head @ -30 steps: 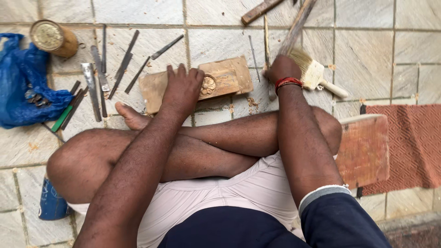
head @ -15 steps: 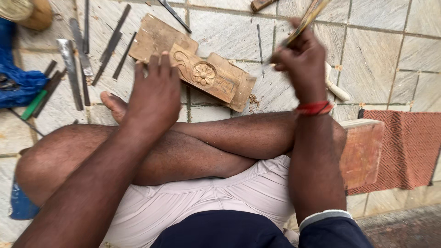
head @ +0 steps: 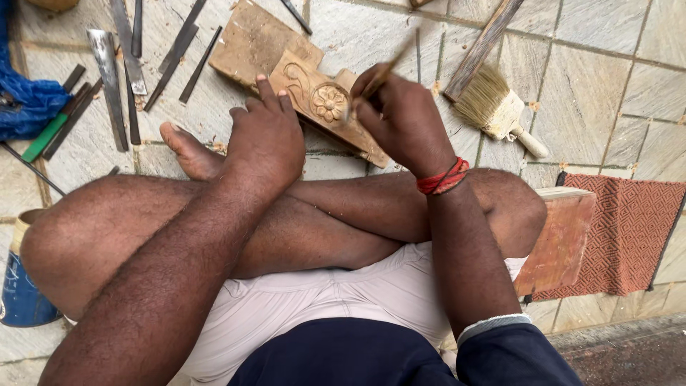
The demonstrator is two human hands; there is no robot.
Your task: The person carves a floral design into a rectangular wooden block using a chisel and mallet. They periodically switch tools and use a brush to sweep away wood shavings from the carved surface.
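Person sits cross-legged on a stone tile floor [head: 586, 86]. A carved wood block [head: 314, 93] with a raised flower motif lies tilted across the upper centre of the frame, just beyond the bare foot [head: 187, 149].

Left hand [head: 266, 139]: palm down, fingers spread and pressing the near edge of the block, pinning it flat; not wrapped around anything. A second earlier it lay flat on the same block, higher in the frame.

Right hand [head: 404, 118]: clenched around a thin stick-like tool [head: 382, 71], its tip too blurred to identify, angled down toward the flower. A second ago this hand sat off to the right by the brush [head: 493, 100]; half a second ago it was raised over the block's right end. Now it is directly beside the carving, touching or nearly touching the wood. Judgement: the move from reaching to working position is complete; fine work on the flower looks under way.

Red thread band [head: 443, 179] on right wrist. Row of metal chisels [head: 118, 64] at upper left, blue cloth [head: 28, 100] at the left edge, woven red mat [head: 629, 229] at right, blue can [head: 21, 293] at lower left.
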